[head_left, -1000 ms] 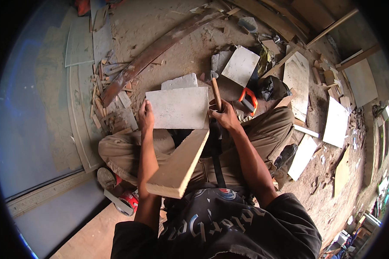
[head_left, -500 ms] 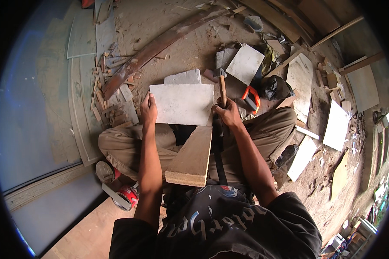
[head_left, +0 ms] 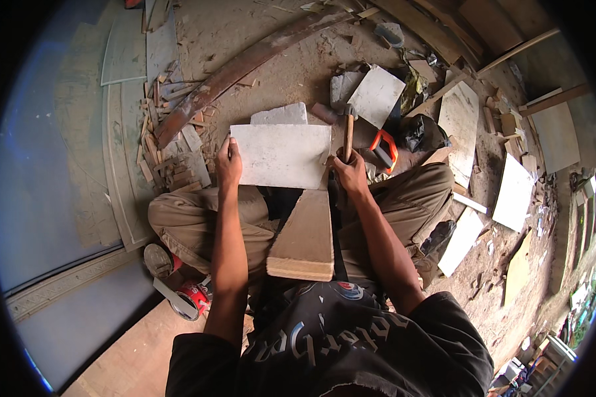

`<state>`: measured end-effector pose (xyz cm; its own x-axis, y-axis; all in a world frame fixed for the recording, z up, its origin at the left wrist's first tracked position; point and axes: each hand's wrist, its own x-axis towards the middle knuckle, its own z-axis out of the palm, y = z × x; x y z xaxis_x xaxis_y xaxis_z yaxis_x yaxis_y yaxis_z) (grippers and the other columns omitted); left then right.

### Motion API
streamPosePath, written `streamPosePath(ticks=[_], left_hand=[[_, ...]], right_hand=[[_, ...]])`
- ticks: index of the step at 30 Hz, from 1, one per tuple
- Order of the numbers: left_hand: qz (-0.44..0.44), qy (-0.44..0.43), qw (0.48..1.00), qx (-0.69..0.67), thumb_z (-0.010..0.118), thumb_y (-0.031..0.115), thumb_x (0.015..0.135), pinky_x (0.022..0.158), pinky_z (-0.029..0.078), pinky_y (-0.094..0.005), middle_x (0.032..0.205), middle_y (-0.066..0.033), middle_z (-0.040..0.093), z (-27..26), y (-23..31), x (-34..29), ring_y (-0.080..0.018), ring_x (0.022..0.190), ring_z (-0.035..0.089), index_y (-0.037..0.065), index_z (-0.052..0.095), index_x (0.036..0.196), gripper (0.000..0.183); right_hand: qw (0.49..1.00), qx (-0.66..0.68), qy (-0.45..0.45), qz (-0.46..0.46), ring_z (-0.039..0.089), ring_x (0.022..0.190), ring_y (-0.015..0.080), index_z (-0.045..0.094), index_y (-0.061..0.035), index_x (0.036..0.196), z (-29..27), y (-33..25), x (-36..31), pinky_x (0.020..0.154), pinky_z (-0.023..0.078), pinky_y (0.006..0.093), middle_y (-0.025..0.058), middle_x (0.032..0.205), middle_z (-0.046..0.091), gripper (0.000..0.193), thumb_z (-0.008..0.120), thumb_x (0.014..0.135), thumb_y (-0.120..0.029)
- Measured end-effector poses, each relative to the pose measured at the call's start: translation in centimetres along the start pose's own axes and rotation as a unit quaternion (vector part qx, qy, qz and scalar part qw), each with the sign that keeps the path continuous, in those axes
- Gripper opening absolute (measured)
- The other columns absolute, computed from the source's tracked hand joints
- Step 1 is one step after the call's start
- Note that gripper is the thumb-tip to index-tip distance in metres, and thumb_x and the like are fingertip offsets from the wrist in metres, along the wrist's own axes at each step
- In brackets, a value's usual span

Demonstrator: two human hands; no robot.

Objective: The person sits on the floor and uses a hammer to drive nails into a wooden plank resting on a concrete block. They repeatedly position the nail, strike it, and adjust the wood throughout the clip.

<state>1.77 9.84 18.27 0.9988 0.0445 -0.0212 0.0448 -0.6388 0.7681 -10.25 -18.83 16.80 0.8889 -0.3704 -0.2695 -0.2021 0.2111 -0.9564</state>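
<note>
I sit cross-legged on a dusty floor with a thick wooden plank point(head_left: 304, 231) lying across my lap. A pale rectangular tile point(head_left: 281, 155) rests flat on the plank's far end. My left hand point(head_left: 228, 162) grips the tile's left edge. My right hand point(head_left: 349, 173) is closed around the wooden handle of a hammer point(head_left: 348, 129), whose metal head points away from me just past the tile's right edge.
An orange-handled saw point(head_left: 384, 149) lies right of the hammer. Several pale tiles point(head_left: 377, 94) and broken pieces litter the floor ahead and to the right. A long curved wooden board point(head_left: 245, 66) lies ahead. Wood scraps point(head_left: 169, 142) pile at left. A sandal point(head_left: 179, 298) sits by my left knee.
The plank has swung from a leftward slant to straight along my lap, and the tile has squared up on it. Both hands kept their grips.
</note>
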Motion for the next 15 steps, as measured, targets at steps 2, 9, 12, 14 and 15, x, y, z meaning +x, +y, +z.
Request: streamPosePath(ticks=[2,9,12,14,15], left_hand=[[0.003,-0.005,1.000,0.006,0.042,0.036,0.100,0.089,0.049,-0.0410,0.115,-0.0247,0.063,-0.1,0.1,-0.1,-0.0395,0.108,0.061,0.000,0.057,0.127,0.047],[0.037,0.017,0.999,-0.005,0.042,0.035,0.100,0.087,0.049,-0.0406,0.113,-0.0246,0.064,0.1,-0.8,-0.1,-0.0396,0.105,0.062,0.001,0.057,0.127,0.046],[0.018,-0.015,1.000,-0.015,0.042,0.035,0.100,0.090,0.047,-0.0397,0.115,-0.0236,0.064,0.0,1.2,-0.7,-0.0384,0.108,0.061,0.000,0.058,0.126,0.046],[0.016,-0.006,1.000,-0.012,0.043,0.035,0.099,0.093,0.046,-0.0392,0.117,-0.0227,0.063,0.0,2.1,-1.2,-0.0376,0.110,0.060,0.001,0.058,0.125,0.046],[0.018,0.010,1.000,-0.009,0.043,0.036,0.099,0.093,0.046,-0.0393,0.118,-0.0223,0.063,0.0,2.1,-1.4,-0.0374,0.110,0.060,0.001,0.058,0.126,0.046]], right_hand=[[1.000,-0.020,0.011,0.019,0.053,0.057,0.0078,0.054,-0.0014,0.091,-0.1,-0.7,-0.2,0.048,0.042,0.0250,0.0006,0.069,0.056,0.016,0.067,0.085,-0.009],[0.999,-0.033,0.018,0.014,0.049,0.060,0.0053,0.056,-0.0014,0.090,0.4,-2.4,-0.8,0.052,0.038,0.0235,-0.0009,0.071,0.057,0.013,0.066,0.088,-0.009],[0.998,-0.028,0.046,-0.020,0.050,0.061,0.0057,0.055,-0.0017,0.089,-0.2,-0.1,-0.2,0.052,0.038,0.0234,-0.0009,0.070,0.057,0.015,0.067,0.088,-0.011],[0.998,-0.025,0.062,-0.024,0.049,0.059,0.0052,0.056,-0.0023,0.088,-0.2,0.1,0.3,0.051,0.037,0.0229,-0.0017,0.069,0.057,0.016,0.068,0.089,-0.012],[0.997,-0.023,0.068,-0.026,0.048,0.058,0.0050,0.056,-0.0026,0.088,0.0,0.0,0.3,0.050,0.036,0.0227,-0.0020,0.068,0.056,0.016,0.068,0.089,-0.013]])
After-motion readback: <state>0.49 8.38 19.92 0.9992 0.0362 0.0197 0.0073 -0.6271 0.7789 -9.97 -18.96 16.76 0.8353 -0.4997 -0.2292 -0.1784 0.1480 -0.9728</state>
